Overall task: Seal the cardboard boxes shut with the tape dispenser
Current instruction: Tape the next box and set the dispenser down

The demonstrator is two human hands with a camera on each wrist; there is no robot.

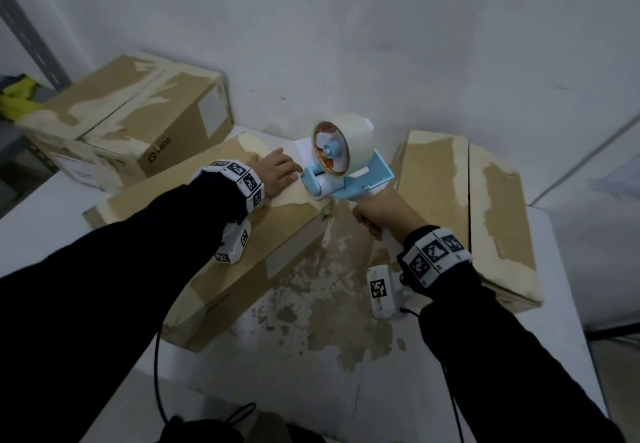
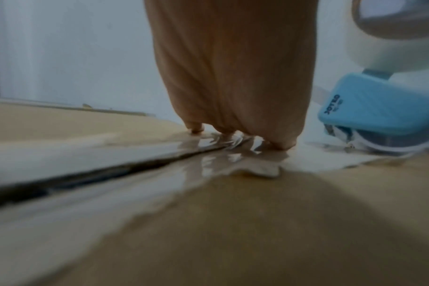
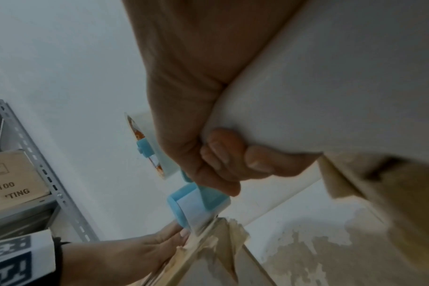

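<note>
Gripping the dispenser (image 1: 341,168) by its white handle, the right hand (image 1: 382,214) sets the roller on the box (image 1: 194,234) edge. Left hand (image 1: 277,170) lies flat, fingers (image 2: 279,146) pinning tape. Cardboard looks stiff and light; tape is probably thin, tacky, crease-prone.

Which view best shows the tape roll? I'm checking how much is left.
The head view: the whole tape roll shows on the dispenser. The left wrist catches only its lower edge; the right wrist only a sliver.
</note>
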